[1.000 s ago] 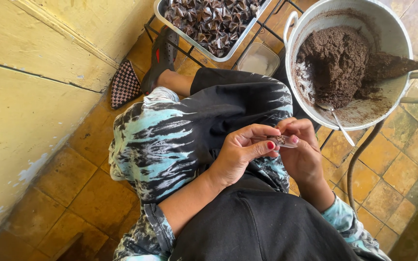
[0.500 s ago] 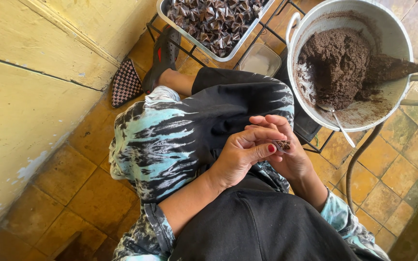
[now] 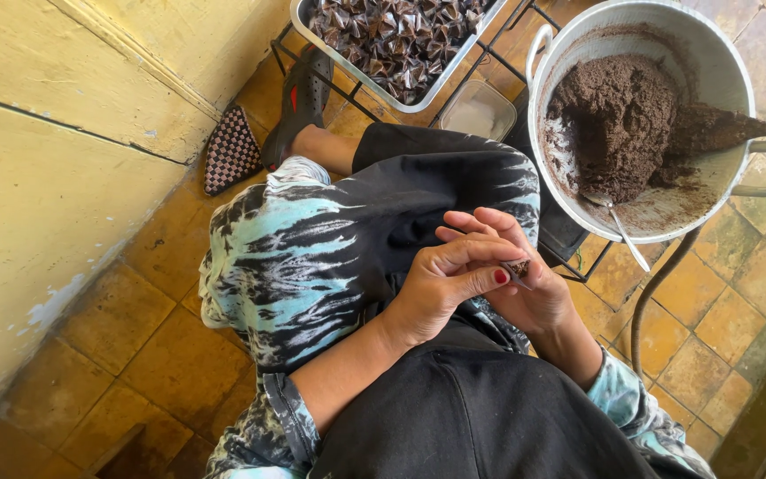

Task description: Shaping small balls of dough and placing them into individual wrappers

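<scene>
One small dark wrapped piece point(image 3: 516, 267) sits pinched between both hands, over the lap of a seated person seen from above. It looks like a bit of brown paste being folded into a clear wrapper, though it is too small to make out the fold. The left hand point(image 3: 454, 279) lies on top, its thumb, with a red-painted nail, pressed against the piece. The right hand point(image 3: 525, 288) cups underneath, fingers closed up around it. Both hands are pressed together on the piece, so it lies right at the fingertips and mostly hidden by them.

Taking the piece as the landmark: just beyond it and to the right stands a large metal pot point(image 3: 738, 89) holding a mound of dark brown paste point(image 3: 613, 124), with a good deal left in it. A spoon point(image 3: 618, 226) leans inside the near rim of the pot, and a long paddle handle point(image 3: 755, 129) sticks out on its far side. Beyond the piece and to the left lies a metal tray point(image 3: 356, 71) heaped with many finished dark wrapped triangles point(image 3: 396, 35). Between tray and pot rests a small clear container point(image 3: 479, 108). Judging by the full tray and the paste remaining, much is done and much is left; this piece seems mid-wrap. Well to the left runs a yellow wall point(image 3: 46, 177), above a tiled floor point(image 3: 90, 399).
</scene>
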